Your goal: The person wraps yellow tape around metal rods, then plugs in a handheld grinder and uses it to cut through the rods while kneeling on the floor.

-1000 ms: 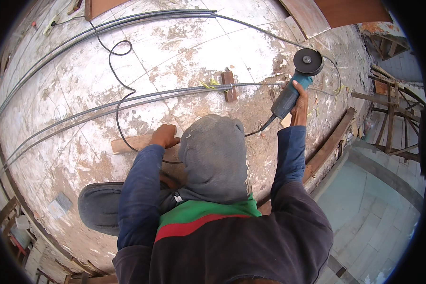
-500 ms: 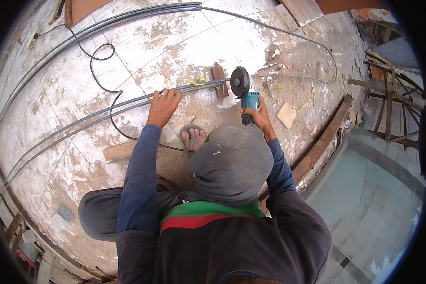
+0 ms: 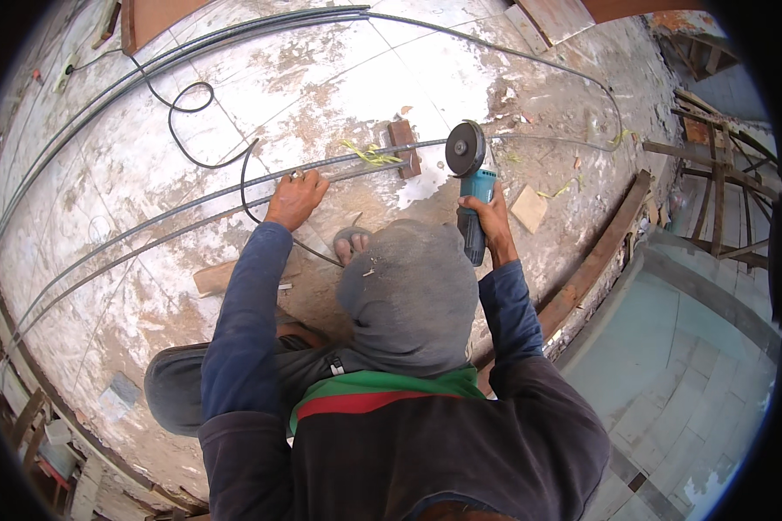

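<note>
My right hand [image 3: 496,224] grips a teal and black angle grinder [image 3: 476,184]. Its dark round cutting disc [image 3: 465,148] faces up beside the far bar's end. My left hand [image 3: 296,200] has its fingers curled over the nearer of two long ribbed steel bars [image 3: 220,213]. The farther steel bar [image 3: 356,157] crosses a reddish-brown block [image 3: 403,148] and reaches toward the disc. The nearer one ends at that block. Yellow-green strips [image 3: 371,154] lie by the bars in front of the block.
A black cable [image 3: 172,130] loops over the stained tile floor and across the bars. More long bars [image 3: 235,31] curve along the back. A tan tile piece [image 3: 528,209] lies right of the grinder, near a long wooden beam [image 3: 595,252]. A wood offcut [image 3: 215,278] rests by my left forearm.
The grinder has moved right and slightly nearer, away from the block. The two bars, close together before, now lie apart at the block. The cable loop by my left hand has shifted.
</note>
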`<state>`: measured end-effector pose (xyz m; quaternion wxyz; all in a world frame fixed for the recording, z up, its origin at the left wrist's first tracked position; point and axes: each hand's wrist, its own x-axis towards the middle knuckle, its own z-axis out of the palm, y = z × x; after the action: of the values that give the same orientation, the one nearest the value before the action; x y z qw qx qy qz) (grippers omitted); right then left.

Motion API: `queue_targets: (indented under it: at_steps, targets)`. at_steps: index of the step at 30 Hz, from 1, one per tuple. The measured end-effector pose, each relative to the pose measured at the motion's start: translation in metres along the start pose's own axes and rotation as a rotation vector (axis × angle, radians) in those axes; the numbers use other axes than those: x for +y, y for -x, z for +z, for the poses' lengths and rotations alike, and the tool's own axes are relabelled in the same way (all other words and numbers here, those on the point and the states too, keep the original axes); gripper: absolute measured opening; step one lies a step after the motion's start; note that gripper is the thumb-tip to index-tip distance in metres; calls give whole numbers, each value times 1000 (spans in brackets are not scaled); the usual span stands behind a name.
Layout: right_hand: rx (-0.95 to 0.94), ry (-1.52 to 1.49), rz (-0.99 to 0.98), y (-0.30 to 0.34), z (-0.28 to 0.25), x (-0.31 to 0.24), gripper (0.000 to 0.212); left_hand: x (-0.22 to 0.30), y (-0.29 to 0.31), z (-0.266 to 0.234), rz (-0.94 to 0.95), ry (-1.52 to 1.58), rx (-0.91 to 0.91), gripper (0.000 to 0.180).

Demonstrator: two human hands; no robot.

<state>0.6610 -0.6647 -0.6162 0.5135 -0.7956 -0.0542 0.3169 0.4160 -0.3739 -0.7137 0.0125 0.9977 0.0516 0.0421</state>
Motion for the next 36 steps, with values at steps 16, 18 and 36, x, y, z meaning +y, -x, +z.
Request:
queue_targets:
  at_steps: [16,18,36]
  targets:
    - [-90,306,-31,-14,41,5,72,-53,25,-7,-483,263,62,23]
    - [-84,407,-119,-19,42,6,80,-59,26,3,-456,259,-80,30]
    - [-121,380,-67,-17,40,-1,80,-68,16,-2,-573,438,-300,40]
